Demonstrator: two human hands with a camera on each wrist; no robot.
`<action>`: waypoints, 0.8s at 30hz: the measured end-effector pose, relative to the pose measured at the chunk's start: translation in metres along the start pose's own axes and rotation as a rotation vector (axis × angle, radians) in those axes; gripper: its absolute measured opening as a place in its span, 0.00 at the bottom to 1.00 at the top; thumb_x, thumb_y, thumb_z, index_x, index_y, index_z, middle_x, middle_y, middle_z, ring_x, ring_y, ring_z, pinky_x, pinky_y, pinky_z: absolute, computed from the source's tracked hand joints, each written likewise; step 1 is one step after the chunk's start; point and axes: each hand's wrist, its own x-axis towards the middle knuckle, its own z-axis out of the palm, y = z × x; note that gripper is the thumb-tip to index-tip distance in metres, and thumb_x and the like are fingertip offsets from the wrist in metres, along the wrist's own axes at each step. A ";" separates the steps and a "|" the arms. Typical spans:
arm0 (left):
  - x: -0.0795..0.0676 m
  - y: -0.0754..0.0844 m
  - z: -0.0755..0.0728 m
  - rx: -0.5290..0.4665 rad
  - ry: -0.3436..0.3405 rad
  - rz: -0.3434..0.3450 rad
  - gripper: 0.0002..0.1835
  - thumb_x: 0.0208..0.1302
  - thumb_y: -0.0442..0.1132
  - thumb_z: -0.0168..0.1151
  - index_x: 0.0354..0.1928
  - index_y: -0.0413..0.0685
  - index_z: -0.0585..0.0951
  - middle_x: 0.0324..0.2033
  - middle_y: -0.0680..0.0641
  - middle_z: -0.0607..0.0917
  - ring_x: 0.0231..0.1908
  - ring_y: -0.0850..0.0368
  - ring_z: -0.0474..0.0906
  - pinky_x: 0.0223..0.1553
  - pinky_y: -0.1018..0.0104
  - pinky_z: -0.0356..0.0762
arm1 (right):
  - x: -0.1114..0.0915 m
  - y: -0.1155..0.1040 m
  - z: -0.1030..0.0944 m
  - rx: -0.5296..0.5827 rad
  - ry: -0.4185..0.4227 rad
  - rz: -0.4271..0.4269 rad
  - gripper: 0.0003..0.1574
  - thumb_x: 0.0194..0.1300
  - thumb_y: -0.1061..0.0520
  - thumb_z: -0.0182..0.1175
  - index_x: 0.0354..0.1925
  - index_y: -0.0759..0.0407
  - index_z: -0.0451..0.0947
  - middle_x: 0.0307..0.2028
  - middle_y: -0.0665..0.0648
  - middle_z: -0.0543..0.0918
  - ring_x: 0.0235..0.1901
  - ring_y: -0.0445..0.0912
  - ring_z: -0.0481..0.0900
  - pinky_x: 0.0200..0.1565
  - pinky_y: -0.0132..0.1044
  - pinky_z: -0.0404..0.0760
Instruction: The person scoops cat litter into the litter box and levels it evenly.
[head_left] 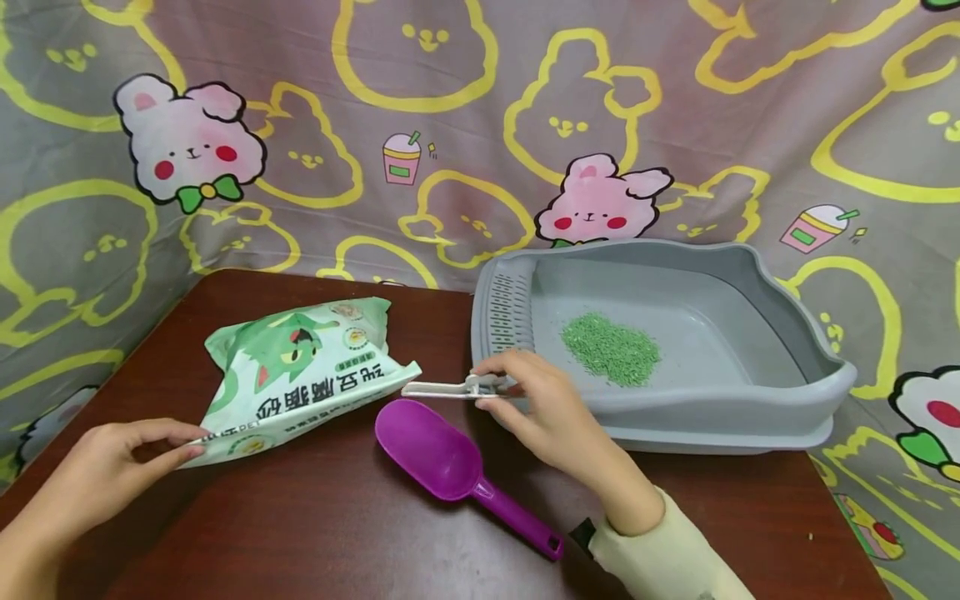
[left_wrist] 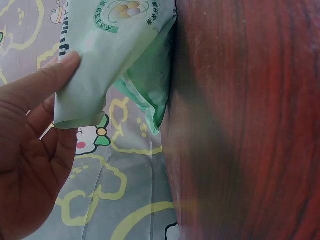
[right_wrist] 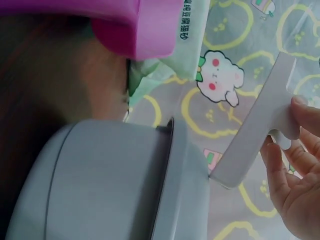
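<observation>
A green and white cat litter bag [head_left: 315,367] lies on the table, its near edge folded into a flat strip. My left hand [head_left: 112,467] pinches the left corner of that edge between thumb and fingers; the left wrist view shows the thumb on the bag's flap [left_wrist: 82,95]. In my right hand [head_left: 551,412] is a pale bag clip [head_left: 438,389], held between thumb and fingers. The clip's left end is close to the bag's right corner; whether they touch I cannot tell. The right wrist view shows the clip [right_wrist: 250,125] lengthwise, apart from the bag.
A purple scoop [head_left: 431,450] lies in front of the bag, handle toward the near right. The grey litter box [head_left: 705,417] stands at the right with green pellets [head_left: 611,348] inside. A patterned cloth [head_left: 465,125] hangs behind the brown table [head_left: 247,533].
</observation>
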 end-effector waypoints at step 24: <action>0.001 -0.003 0.000 0.008 -0.006 0.009 0.13 0.46 0.33 0.78 0.30 0.61 0.88 0.28 0.75 0.82 0.30 0.86 0.70 0.30 0.88 0.64 | 0.054 0.003 0.043 -0.273 -0.205 -0.037 0.15 0.64 0.61 0.67 0.47 0.51 0.76 0.44 0.45 0.85 0.33 0.40 0.81 0.36 0.32 0.80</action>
